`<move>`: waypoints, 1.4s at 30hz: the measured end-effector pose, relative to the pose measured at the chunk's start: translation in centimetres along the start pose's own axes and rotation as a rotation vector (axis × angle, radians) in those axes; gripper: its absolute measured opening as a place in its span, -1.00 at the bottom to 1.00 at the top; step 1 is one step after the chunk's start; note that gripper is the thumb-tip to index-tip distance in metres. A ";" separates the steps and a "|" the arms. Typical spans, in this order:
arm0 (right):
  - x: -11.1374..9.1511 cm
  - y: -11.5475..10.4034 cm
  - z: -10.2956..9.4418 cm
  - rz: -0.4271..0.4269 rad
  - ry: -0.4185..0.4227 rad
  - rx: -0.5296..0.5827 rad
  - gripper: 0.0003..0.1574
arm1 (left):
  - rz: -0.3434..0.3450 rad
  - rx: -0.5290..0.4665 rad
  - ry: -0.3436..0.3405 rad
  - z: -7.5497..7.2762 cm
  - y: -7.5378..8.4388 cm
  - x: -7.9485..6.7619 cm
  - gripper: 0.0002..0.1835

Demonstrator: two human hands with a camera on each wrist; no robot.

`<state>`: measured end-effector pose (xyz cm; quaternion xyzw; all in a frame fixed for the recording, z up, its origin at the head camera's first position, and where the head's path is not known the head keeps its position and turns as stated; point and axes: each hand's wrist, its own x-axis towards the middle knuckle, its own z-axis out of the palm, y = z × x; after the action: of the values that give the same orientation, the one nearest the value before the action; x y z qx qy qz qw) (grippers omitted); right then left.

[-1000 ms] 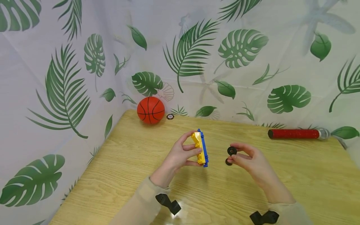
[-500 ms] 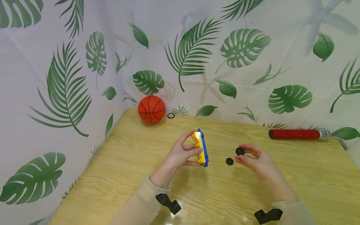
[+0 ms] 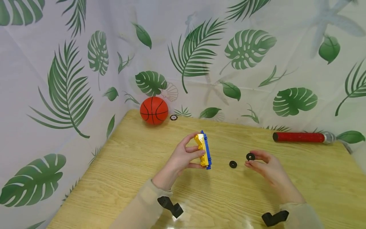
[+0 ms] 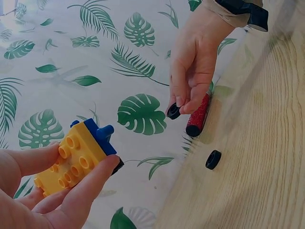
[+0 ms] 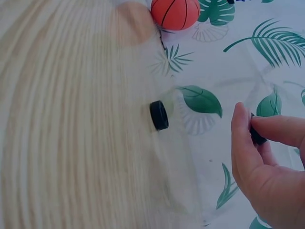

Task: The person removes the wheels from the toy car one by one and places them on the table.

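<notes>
Head view: I see both sleeves (image 3: pixel 141 205) cut off by the lower edge. The left hand (image 3: pixel 183 156) grips a yellow-and-blue toy block (image 3: pixel 205 157) above the table (image 3: pixel 128 178). The right hand (image 3: pixel 268 167) pinches a black ring (image 3: pixel 247 158); a second ring (image 3: pixel 230 164) lies on the table between the hands.

Left wrist view: I find the left hand cut off; fingers overlap the block.

Right wrist view: fingers hide most of the pinched ring.
</notes>
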<state>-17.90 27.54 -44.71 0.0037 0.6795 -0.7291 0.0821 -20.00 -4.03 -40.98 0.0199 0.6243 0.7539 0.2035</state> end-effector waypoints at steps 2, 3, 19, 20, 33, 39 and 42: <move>0.0 0.2 -0.2 0.016 0.004 -0.012 -0.58 | -0.002 0.002 0.002 0.0 0.0 -0.1 -0.24; 0.0 0.3 -0.4 0.022 0.003 -0.016 -0.57 | -0.005 0.000 0.003 0.0 0.0 -0.1 -0.24; 0.6 1.9 -1.9 0.138 -0.034 -0.027 -0.26 | 0.014 -0.012 0.007 -0.3 -0.3 -0.2 -0.25; 0.6 2.1 -2.0 0.142 -0.033 -0.020 -0.25 | 0.012 -0.015 0.008 -0.3 -0.2 -0.2 -0.25; 1.3 3.2 -2.2 0.191 -0.025 -0.011 -0.24 | 0.018 -0.007 0.010 -0.3 -0.3 -0.1 -0.25; 1.4 3.4 -2.3 0.216 -0.024 -0.029 -0.23 | 0.027 -0.019 0.002 -0.4 -0.4 -0.1 -0.24; 1.4 3.4 -2.4 0.220 -0.029 -0.040 -0.24 | 0.025 -0.023 0.005 -0.4 -0.4 0.0 -0.24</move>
<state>-19.08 29.51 -48.40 0.0662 0.6883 -0.7018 0.1714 -19.95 -4.32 -41.47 0.0234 0.6158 0.7636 0.1927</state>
